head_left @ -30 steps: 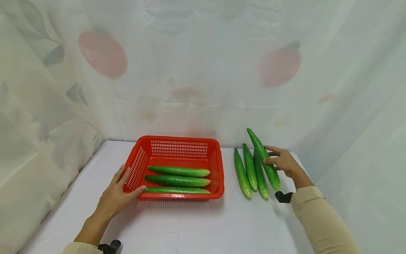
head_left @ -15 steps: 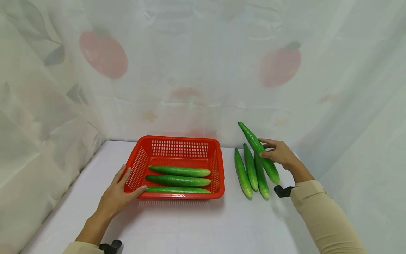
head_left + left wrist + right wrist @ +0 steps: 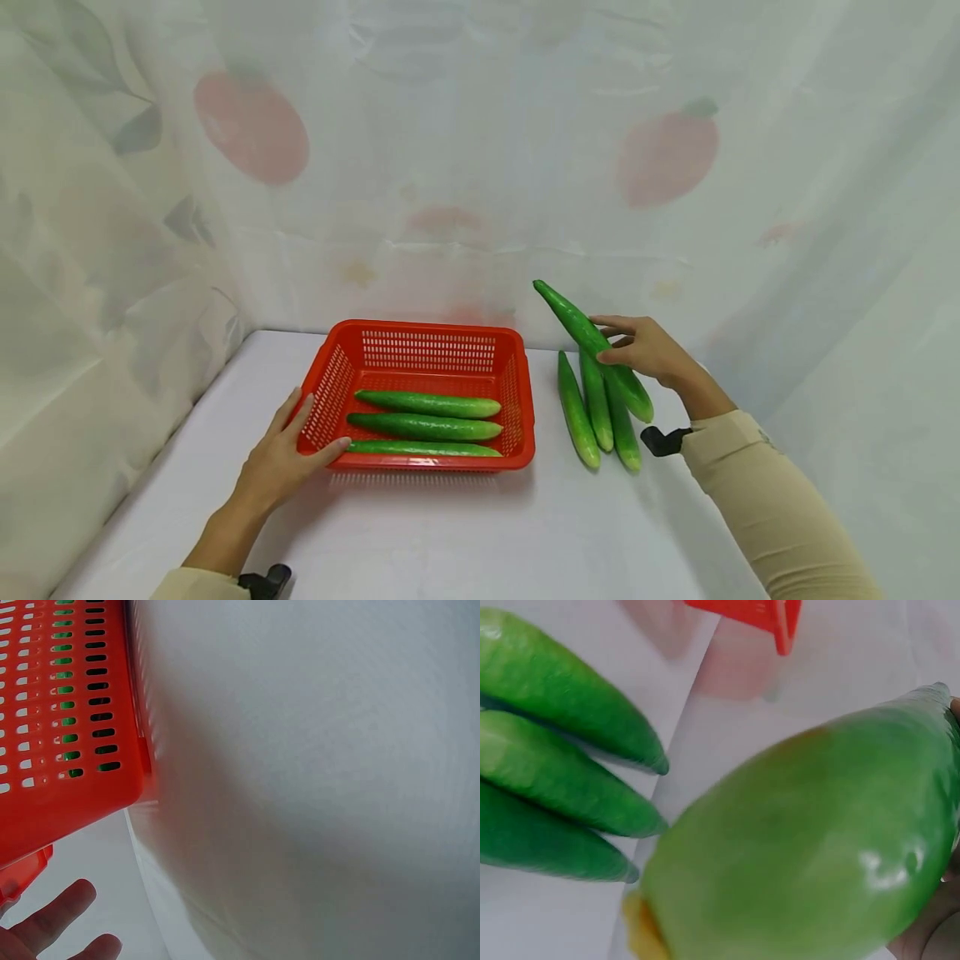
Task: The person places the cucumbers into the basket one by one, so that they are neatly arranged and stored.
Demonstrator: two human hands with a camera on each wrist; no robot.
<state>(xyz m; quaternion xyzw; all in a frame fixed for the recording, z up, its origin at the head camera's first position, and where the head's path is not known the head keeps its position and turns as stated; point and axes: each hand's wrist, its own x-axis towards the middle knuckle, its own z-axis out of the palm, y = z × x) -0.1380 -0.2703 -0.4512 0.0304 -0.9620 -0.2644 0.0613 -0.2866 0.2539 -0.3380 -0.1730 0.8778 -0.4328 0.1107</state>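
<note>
Cucumber (image 3: 579,327): held up right of the basket (image 3: 431,461), long axis slanting, narrow far end leaning basketward.
Right hand (image 3: 647,354): nearer the cucumber, thumb and fingers pinching its middle.
Left hand (image 3: 276,462): fingers spread, touching the basket's near left corner.
Loose cucumbers (image 3: 576,417): three, right of the basket.

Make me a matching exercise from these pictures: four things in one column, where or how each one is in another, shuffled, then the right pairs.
1. Left hand
2. Right hand
3. Red basket
4. Loose cucumber trio

A. Contains three cucumbers
B. On the white tabletop, right of the basket
C. Pinching a raised cucumber
D. At the basket's near left corner

Pairs: 1-D; 2-C; 3-A; 4-B
</note>
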